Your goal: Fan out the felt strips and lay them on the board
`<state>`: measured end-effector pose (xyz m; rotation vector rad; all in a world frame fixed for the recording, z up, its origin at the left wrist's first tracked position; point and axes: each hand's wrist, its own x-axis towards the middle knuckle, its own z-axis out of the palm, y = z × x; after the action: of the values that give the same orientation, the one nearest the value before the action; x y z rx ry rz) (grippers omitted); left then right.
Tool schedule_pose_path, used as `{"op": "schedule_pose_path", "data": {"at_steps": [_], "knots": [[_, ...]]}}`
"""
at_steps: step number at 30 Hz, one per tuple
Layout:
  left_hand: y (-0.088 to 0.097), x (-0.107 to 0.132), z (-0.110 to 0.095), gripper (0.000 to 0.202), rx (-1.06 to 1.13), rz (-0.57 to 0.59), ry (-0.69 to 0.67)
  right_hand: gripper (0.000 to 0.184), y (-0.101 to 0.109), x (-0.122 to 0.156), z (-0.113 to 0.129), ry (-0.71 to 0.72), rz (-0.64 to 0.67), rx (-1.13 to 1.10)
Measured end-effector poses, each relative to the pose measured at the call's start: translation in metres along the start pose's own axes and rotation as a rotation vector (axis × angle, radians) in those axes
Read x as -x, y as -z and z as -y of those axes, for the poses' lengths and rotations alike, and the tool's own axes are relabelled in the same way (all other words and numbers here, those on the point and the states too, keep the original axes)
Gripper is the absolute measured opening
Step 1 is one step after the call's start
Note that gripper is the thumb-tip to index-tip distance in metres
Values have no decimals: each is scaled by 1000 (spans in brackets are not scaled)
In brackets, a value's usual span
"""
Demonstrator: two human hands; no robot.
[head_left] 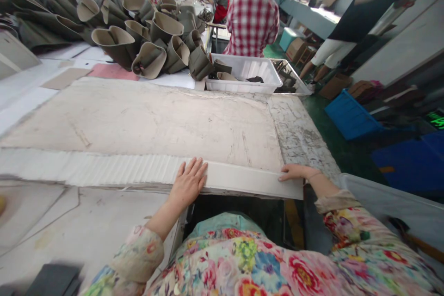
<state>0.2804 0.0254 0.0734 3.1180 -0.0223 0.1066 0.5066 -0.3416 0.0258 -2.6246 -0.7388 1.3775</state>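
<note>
A long row of overlapping white strips (114, 169) lies fanned out along the near edge of a worn, glue-stained work board (156, 120). My left hand (189, 182) lies flat and open on the row, fingers spread and pointing away from me. My right hand (294, 172) rests at the right end of the row, fingers stretched out sideways against the edge of the last strip, holding nothing. Both arms wear flowered sleeves.
A heap of grey-green boot uppers (145, 32) fills the back left. A white plastic bin (243, 74) stands behind the board. Two people sit further back, another stands at the right. Blue crates (350, 115) sit on the green floor; a grey bin (398, 208) is at my right.
</note>
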Motion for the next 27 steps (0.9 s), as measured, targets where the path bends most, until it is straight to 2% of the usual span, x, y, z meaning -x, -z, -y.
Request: {"op": "schedule_pose_path", "data": {"at_steps": [6, 10, 14, 18, 21, 24, 27], "knots": [[-3, 1, 0, 42, 30, 10, 9, 45, 24, -1, 63, 256, 238, -131], [-3, -1, 5, 42, 119, 42, 27, 47, 41, 19, 85, 331, 277, -190], [3, -8, 20, 47, 359, 64, 64, 44, 76, 58, 97, 395, 178, -158], [20, -15, 34, 48, 619, -46, 145, 40, 111, 91, 118, 465, 65, 0], [36, -11, 42, 48, 706, -142, 233, 39, 128, 108, 136, 476, 4, 133], [47, -1, 52, 52, 788, -235, 393, 38, 138, 124, 154, 489, -46, 210], [55, 12, 62, 61, 1004, -282, 608, 37, 144, 140, 173, 529, -89, 242]]}}
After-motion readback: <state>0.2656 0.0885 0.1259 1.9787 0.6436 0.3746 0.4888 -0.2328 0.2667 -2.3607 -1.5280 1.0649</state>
